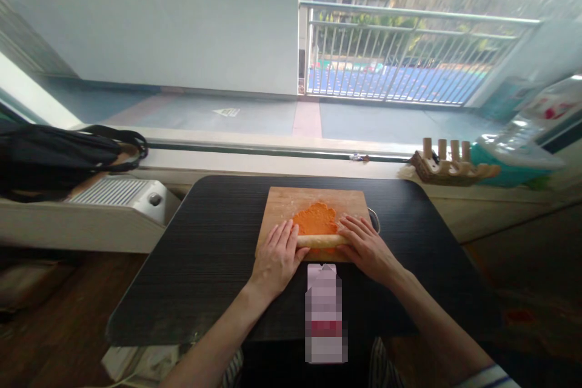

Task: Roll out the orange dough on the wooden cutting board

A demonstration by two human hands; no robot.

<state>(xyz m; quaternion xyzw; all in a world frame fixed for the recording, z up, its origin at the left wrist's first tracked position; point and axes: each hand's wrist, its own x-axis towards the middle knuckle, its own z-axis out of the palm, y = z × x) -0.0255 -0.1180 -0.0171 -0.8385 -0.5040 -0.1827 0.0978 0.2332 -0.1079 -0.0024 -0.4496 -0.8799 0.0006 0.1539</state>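
A light wooden rolling pin [321, 241] lies crosswise over a flattened sheet of orange dough [314, 217]. My left hand [279, 250] is closed over the pin's left end, fingers on top and thumb below. At the pin's right end my right hand [364, 244] grips it in the same way, fingers angled inward. The dough has a ragged far edge, and a little of it shows on the near side of the pin. Beneath everything is a wooden cutting board [282, 200] with a pale dusting, perhaps flour, and a metal handle [374, 220] on its right.
The board rests on a black table [209, 242]. A pinkish blurred packet [325, 312] is at the near side. Along the windowsill stand a black bag [54, 160], a basket with cardboard tubes [448, 163] and a teal container [491, 160]. A railing [409, 60] is outside.
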